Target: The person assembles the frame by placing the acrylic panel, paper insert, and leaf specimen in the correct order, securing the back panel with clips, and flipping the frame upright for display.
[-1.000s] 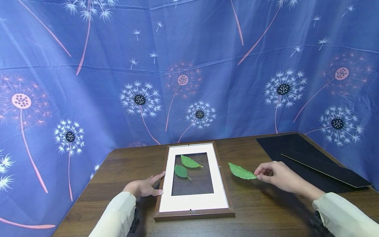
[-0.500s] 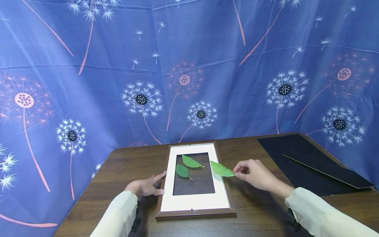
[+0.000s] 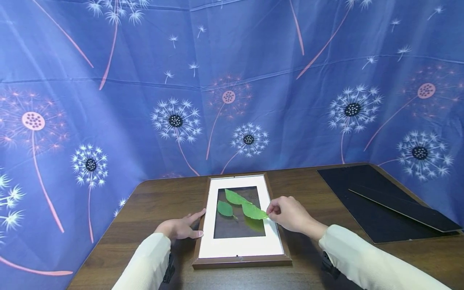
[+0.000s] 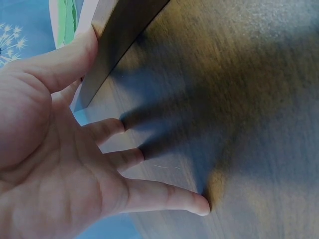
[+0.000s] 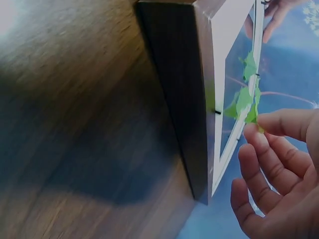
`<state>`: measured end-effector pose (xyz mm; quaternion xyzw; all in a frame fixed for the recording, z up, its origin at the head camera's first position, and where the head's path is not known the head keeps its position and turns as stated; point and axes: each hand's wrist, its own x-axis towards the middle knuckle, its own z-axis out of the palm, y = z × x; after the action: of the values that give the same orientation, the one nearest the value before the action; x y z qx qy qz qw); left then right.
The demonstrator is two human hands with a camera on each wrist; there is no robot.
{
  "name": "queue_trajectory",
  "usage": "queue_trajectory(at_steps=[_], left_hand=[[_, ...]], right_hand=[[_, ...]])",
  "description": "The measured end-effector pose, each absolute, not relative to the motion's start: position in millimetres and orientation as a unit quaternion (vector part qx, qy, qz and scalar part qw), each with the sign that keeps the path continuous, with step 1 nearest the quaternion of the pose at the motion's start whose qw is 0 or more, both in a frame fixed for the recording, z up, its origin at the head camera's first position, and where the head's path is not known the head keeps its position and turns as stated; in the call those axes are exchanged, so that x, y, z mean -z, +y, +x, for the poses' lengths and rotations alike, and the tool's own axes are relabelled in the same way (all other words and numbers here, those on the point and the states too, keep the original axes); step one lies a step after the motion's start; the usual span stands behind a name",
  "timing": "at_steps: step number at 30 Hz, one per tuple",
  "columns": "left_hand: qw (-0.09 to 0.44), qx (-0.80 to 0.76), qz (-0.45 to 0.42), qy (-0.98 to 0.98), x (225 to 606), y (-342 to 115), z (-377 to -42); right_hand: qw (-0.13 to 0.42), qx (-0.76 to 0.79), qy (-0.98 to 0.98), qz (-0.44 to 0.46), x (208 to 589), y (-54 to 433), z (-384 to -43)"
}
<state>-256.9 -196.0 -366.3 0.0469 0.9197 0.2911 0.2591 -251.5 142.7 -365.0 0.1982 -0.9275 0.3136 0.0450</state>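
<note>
A brown picture frame (image 3: pixel 242 262) with a white mat (image 3: pixel 235 248) lies on the table, its dark window in the middle. Two green leaves rest inside that window: a longer leaf (image 3: pixel 235 197) at the top and a smaller, darker leaf (image 3: pixel 224 208) to its lower left. My right hand (image 3: pixel 293 214) pinches a third leaf (image 3: pixel 253 211) by its stem end, over the window's right side, where its reflection shows below it. With fingers spread, my left hand (image 3: pixel 181 227) touches the frame's left edge by thumb and index finger; the other fingertips (image 4: pixel 200 205) rest on the wood.
Black backing boards (image 3: pixel 348 181) lie at the right of the brown wooden table (image 3: pixel 170 193), one narrow piece (image 3: pixel 402 207) tilted on top. Behind the table hangs a blue cloth (image 3: pixel 290 121) printed with dandelions.
My right hand has carried the pinched leaf leftward, from the table beside the frame to over its window. My left hand has stayed at the frame's left edge.
</note>
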Motion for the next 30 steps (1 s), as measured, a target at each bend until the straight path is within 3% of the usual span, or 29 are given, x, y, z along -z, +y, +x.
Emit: queue_trajectory(at_steps=[10, 18, 30], left_hand=[[0.254, -0.301, 0.046, 0.918, 364, -194, -256], [0.261, -0.307, 0.04, 0.914, 364, -195, -258], [0.265, -0.295, 0.05, 0.917, 370, -198, -261]], right_hand=[[0.044, -0.274, -0.943, 0.186, 374, 119, -259], [-0.003, -0.267, -0.948, 0.173, 373, 110, -258], [-0.028, -0.237, -0.95, 0.201, 364, 110, -261]])
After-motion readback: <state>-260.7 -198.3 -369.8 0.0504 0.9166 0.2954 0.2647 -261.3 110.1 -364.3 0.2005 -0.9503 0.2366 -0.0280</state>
